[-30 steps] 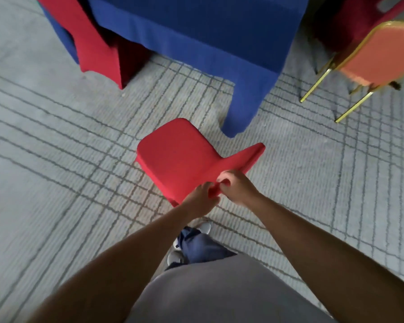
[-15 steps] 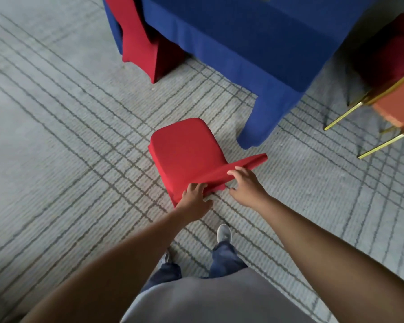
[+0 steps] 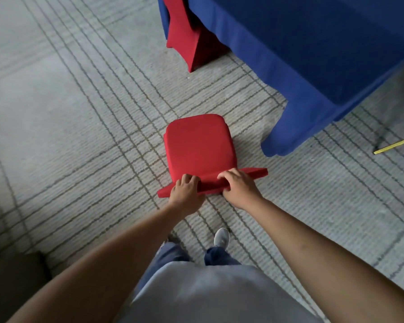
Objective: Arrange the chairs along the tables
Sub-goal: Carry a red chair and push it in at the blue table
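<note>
Both hands, left [image 3: 187,192] and right [image 3: 239,188], grip the red chair [image 3: 200,145] backrest top; judgement: swing it toward 1 o'clock, square against the blue-draped worktop [image 3: 313,54].

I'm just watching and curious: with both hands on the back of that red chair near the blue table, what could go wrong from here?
The left hand and right hand grip only the top of the red chair, so it might tip when pushed. The blue tablecloth hangs to the carpet close by, so a chair leg could snag it. The person's shoe is just behind the chair, so pulling back could catch it.
</note>
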A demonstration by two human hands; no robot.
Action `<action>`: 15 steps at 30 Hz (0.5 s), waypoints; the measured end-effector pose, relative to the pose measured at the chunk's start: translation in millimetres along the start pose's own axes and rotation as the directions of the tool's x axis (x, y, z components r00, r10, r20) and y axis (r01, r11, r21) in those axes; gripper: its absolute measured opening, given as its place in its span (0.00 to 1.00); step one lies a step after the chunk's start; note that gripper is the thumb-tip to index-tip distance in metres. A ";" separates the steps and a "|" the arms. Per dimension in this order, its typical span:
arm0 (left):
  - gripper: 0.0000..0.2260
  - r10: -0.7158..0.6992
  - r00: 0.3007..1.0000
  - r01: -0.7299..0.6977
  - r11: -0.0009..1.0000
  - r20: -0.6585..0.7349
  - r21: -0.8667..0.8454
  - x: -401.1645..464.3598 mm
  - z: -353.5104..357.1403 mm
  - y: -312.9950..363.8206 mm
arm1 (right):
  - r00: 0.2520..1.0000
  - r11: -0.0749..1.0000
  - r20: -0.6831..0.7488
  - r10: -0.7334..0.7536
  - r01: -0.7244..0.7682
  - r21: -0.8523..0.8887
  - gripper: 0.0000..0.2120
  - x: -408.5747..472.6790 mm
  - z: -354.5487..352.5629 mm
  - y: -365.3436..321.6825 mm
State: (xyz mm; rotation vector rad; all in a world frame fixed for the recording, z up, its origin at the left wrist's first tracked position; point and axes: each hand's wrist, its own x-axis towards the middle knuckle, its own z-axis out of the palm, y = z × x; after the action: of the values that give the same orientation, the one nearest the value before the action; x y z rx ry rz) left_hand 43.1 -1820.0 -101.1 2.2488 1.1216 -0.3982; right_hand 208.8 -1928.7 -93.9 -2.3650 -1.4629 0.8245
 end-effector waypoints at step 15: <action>0.30 0.256 0.966 -0.259 0.961 0.041 0.095 74.0 -35.3 -20.6 | 0.978 0.951 -0.040 -0.204 0.189 -0.244 0.17 71.2 -26.7 23.5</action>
State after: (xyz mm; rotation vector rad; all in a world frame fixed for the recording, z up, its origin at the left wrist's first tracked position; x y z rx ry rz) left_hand 71.3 -1742.2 -118.2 2.4301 0.7945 -0.3841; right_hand 265.8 -1874.9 -107.4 -2.3314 -1.8248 0.5435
